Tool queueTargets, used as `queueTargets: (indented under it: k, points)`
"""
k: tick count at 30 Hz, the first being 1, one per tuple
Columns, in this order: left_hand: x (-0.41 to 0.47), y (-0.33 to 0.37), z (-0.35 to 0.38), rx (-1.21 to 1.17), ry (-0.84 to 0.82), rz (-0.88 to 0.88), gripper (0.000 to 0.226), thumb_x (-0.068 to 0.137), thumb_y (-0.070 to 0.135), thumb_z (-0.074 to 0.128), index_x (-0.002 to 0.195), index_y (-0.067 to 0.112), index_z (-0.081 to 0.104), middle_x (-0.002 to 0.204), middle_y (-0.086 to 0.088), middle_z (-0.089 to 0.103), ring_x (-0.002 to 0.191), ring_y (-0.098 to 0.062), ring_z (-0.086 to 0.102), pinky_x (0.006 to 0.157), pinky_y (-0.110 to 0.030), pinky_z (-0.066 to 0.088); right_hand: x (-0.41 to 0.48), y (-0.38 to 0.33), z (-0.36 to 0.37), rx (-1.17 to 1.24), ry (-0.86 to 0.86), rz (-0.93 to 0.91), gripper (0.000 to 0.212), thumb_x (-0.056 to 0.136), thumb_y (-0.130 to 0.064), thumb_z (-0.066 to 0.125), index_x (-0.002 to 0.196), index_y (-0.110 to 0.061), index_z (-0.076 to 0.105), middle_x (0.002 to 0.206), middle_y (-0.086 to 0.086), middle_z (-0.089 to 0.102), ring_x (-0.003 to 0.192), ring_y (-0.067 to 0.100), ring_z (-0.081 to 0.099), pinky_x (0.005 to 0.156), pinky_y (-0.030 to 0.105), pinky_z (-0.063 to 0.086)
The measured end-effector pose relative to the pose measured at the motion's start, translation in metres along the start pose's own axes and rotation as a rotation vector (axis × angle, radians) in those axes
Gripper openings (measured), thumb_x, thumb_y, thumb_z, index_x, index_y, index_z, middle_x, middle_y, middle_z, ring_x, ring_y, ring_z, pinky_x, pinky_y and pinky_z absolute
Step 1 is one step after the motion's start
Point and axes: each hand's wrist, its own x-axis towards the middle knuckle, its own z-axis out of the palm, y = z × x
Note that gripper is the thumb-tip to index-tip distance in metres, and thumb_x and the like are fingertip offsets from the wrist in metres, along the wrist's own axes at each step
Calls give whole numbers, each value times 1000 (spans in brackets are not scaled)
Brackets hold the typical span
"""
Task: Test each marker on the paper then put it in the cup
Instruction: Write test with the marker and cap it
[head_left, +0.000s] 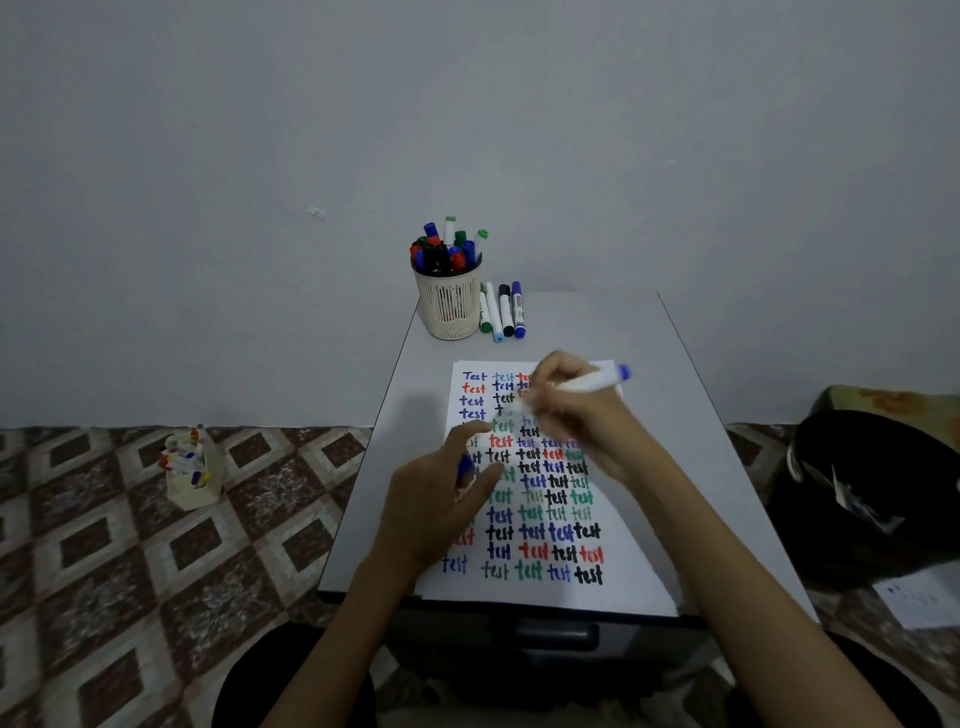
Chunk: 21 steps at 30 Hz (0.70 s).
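Observation:
A white paper (613, 587) covered with rows of the word "test" in several colours lies on the small grey table (706, 415). My right hand (576, 410) grips a white marker with a blue end (597, 382), its tip down on the upper part of the paper. My left hand (441, 499) rests on the paper's left side and holds a blue cap (465, 467). A cream mesh cup (449, 304) full of markers stands at the table's far left corner. Several loose markers (503, 312) lie just right of the cup.
A second cream holder with coloured markers (191, 470) stands on the patterned floor to the left. A dark bag or bin (872, 499) and a sheet of paper (919, 597) sit on the floor to the right. A plain wall rises behind the table.

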Motion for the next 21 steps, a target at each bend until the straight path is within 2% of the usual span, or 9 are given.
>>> queueTargets:
  k: [3,5,6,8,10,12,16,21]
  points:
    - [2,-4,7,128,-65,35,37,88,42,49,121,25,52,90,10,56,77,0,45,70,-18,45,21,-2,-41,119,282,-63,16,84,11,57,78,-4,58,74,9,67,62,20,66,47,23,52]
    - [4,-8,12,174,-142,73,36,86,40,50,119,24,54,106,8,54,91,4,35,81,-19,36,28,4,-63,70,386,-41,15,82,9,63,76,-5,60,85,12,70,74,25,70,55,28,58]
    - [4,-9,13,178,-160,75,36,86,39,50,118,24,55,110,8,54,93,6,31,83,-18,31,30,7,-70,47,394,-20,16,81,9,65,75,-5,59,84,13,70,74,26,70,56,29,58]
    - [5,-10,14,174,-164,64,37,86,40,49,117,23,56,112,8,54,96,6,31,85,-19,28,32,11,-80,-1,376,2,20,81,7,68,74,-6,55,70,15,66,60,25,68,47,28,54]
    - [4,-12,15,167,-167,61,36,85,41,49,115,23,59,112,8,54,99,4,36,86,-18,27,36,13,-83,-103,416,-5,26,80,3,71,70,-7,49,56,13,59,43,21,60,36,23,44]
    - [5,-13,15,162,-173,55,34,85,41,49,112,23,60,111,9,54,102,1,40,86,-16,25,41,15,-81,-216,488,-36,32,80,1,73,66,-10,46,51,12,54,34,17,52,34,19,38]
    - [5,-15,17,153,-174,45,33,85,41,49,111,24,61,110,9,53,103,-3,44,86,-18,27,50,24,-79,-287,546,-46,34,81,8,66,64,-11,43,55,8,51,38,10,51,37,19,42]
    - [5,-15,17,128,-178,31,34,85,42,49,111,24,61,111,10,54,104,-3,44,86,-21,29,52,27,-81,-345,496,-27,37,78,18,59,61,-11,42,45,-8,53,40,2,51,40,15,42]
